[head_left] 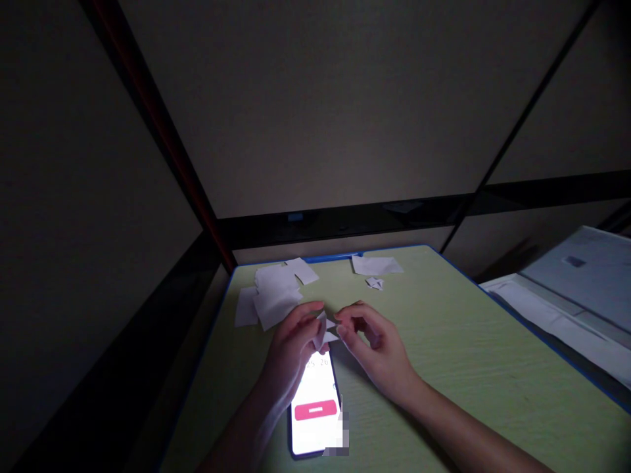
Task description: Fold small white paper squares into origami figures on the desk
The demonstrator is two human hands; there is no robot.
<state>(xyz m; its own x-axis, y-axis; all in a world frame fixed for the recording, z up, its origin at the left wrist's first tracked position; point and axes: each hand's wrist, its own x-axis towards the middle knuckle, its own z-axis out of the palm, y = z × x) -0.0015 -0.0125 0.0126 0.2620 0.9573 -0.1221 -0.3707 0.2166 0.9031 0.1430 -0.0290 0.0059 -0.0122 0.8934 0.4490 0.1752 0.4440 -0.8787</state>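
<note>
In the head view, the left hand came in from the bottom of the frame, left of centre, its forearm slanting up and to the right and its palm turned inward. Its thumb and fingers were closed on a small folded paper, which sat just below the centre of the frame with its points toward the right. The right hand reached in from the lower right, wrist bent and fingers curled, with a narrow gap between thumb and forefinger; whether those tips touched the paper's points could not be told. Beneath the left hand, at the bottom centre, a lit phone lay flat on the green table. The table's blue edge ran along the far side near mid-frame and down both sides. Loose sheets overlapped left of centre, near the left hand; a paper strip and a small paper scrap lay beyond the right hand. Open tabletop stretched to the right of the right forearm, while a wall rose behind the far edge.
</note>
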